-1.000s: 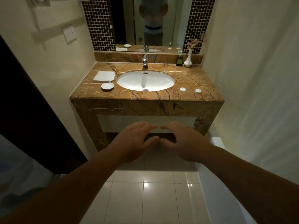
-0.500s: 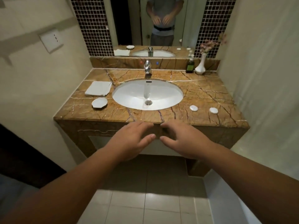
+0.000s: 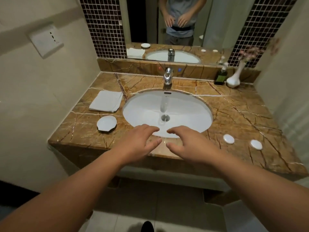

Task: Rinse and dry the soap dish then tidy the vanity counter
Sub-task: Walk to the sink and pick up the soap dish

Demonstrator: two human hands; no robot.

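A white shell-shaped soap dish [image 3: 106,123] lies on the brown marble counter [image 3: 234,114], left of the white oval sink [image 3: 167,113]. Behind the dish rests a folded white towel [image 3: 106,101]. Two small round white soaps [image 3: 228,139] [image 3: 256,144] lie on the counter's front right. My left hand [image 3: 138,141] and my right hand [image 3: 187,144] hover side by side over the sink's front rim, palms down, fingers spread, holding nothing. The dish is to the left of my left hand, apart from it.
A chrome tap [image 3: 168,77] stands behind the sink. At the back right corner are a dark green pump bottle [image 3: 221,77] and a white vase [image 3: 234,77] with pink flowers. A mirror [image 3: 167,22] hangs above; walls close in on both sides.
I have come closer to the vanity. Both hands now hang over the sink's front rim instead of in front of the counter, still empty and spread.
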